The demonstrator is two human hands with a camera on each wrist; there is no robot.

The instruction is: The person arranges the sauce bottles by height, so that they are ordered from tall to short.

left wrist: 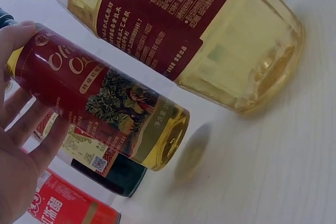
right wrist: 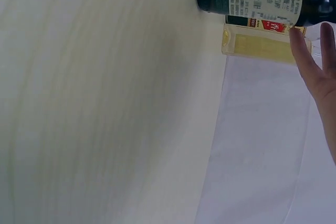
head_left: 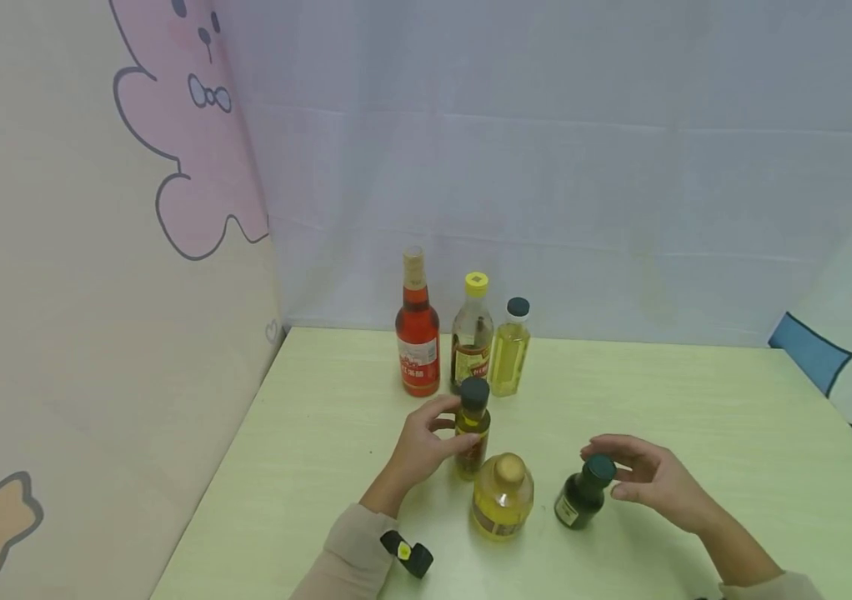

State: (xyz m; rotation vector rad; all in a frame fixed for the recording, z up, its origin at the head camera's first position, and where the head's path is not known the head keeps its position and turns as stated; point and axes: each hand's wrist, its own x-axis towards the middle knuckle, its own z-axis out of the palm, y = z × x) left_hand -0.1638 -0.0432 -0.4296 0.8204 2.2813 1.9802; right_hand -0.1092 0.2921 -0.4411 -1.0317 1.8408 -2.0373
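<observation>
Your left hand [head_left: 426, 446] has a grip around a small olive oil bottle [head_left: 473, 429] with a dark cap and red label, fingers curled on its side; the left wrist view shows the bottle tilted with its base just off the surface [head_left: 696, 417]. Your right hand [head_left: 647, 475] rests fingertips on the dark cap of a small dark green bottle [head_left: 582, 493], which leans toward seven o'clock; fingers only loosely bent, not clamped.

Largest first: the pale green surface carries everything. At twelve o'clock from your hands stand three tall bottles in a row: a red vinegar bottle [head_left: 417, 337], a yellow-capped bottle [head_left: 472, 333], and a pale yellow oil bottle [head_left: 510, 348]. Between your hands, toward six o'clock, stands a squat yellow oil bottle [head_left: 502, 497].
</observation>
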